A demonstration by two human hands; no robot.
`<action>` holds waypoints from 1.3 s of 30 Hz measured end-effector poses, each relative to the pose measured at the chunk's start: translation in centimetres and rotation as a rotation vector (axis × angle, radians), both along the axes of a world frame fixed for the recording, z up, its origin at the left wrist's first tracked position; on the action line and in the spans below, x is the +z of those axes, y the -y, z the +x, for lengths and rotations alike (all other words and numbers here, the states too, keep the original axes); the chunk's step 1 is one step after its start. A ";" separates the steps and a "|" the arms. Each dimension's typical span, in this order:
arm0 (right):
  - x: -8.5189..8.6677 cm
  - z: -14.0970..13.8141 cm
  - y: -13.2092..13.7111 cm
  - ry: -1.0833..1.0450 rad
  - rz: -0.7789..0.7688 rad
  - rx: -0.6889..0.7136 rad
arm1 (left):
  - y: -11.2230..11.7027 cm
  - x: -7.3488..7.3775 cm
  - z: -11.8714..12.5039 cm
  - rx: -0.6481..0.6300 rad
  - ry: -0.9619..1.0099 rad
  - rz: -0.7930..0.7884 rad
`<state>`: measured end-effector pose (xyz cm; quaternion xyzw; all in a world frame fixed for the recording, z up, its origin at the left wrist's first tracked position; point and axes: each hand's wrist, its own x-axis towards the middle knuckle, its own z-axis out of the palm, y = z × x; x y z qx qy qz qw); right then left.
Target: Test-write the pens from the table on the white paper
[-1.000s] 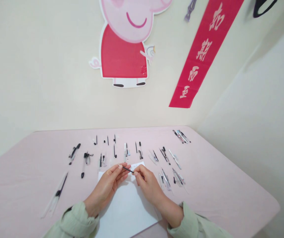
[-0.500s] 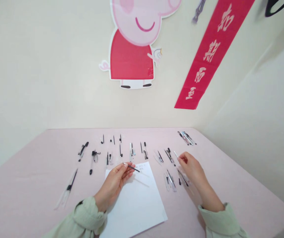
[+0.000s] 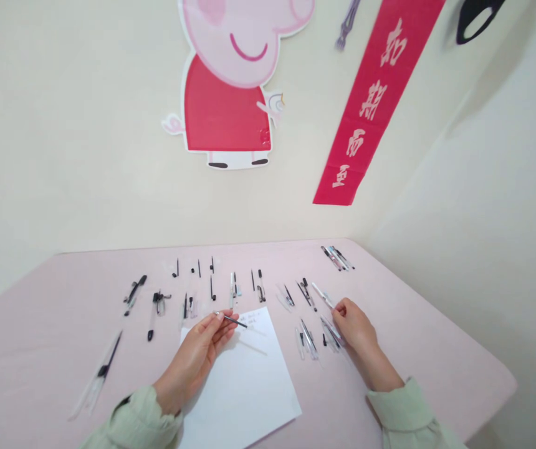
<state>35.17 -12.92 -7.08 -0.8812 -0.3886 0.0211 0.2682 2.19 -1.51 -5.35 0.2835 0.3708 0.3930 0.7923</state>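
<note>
My left hand (image 3: 197, 355) pinches a thin black pen refill (image 3: 231, 320) between thumb and fingers, holding it over the top edge of a white sheet of paper (image 3: 242, 386). My right hand (image 3: 354, 327) rests on the pink table (image 3: 436, 355) to the right of the paper, fingers curled down onto a small group of clear pen parts (image 3: 331, 327). Whether those fingers grip one of the parts is hidden. Both forearms wear pale green sleeves.
Several pens and pen parts lie in rows across the table: a black pen (image 3: 133, 290) at far left, a clear pen (image 3: 102, 374) near the left edge, a bundle of pens (image 3: 338, 257) at back right. The walls carry a cartoon pig cutout (image 3: 230, 81) and a red banner (image 3: 371, 100).
My right hand let go of the refill, swung right to the pen parts, then drew slightly nearer onto them. My left hand kept the refill over the paper.
</note>
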 end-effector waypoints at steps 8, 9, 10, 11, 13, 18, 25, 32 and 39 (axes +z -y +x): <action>2.4 -5.0 0.0 -0.445 0.484 0.347 | -0.2 -0.1 -0.2 0.086 0.105 -0.054; 2.6 -5.9 0.0 -0.485 0.465 0.406 | -0.3 -0.1 -0.2 0.093 0.117 -0.059; 2.8 -6.8 0.1 -0.524 0.449 0.447 | -0.3 -0.2 -0.2 0.096 0.124 -0.060; 2.9 -7.5 0.1 -0.560 0.444 0.468 | -0.3 -0.2 -0.2 0.095 0.128 -0.057; 3.0 -8.5 0.2 -0.618 0.464 0.457 | -0.4 -0.3 -0.2 0.092 0.130 -0.048; 3.1 -8.8 0.5 -0.660 0.531 0.371 | -0.4 -0.3 -0.1 0.096 0.122 -0.041; 2.7 -9.7 0.6 -0.732 0.526 0.383 | -0.3 -0.3 0.0 0.097 0.089 -0.025; 2.5 -9.7 0.7 -0.728 0.542 0.362 | -0.3 -0.3 -0.1 0.091 0.097 -0.016; 1.9 -9.7 0.7 -0.783 0.536 0.353 | -0.3 -0.2 -0.1 0.099 0.105 -0.026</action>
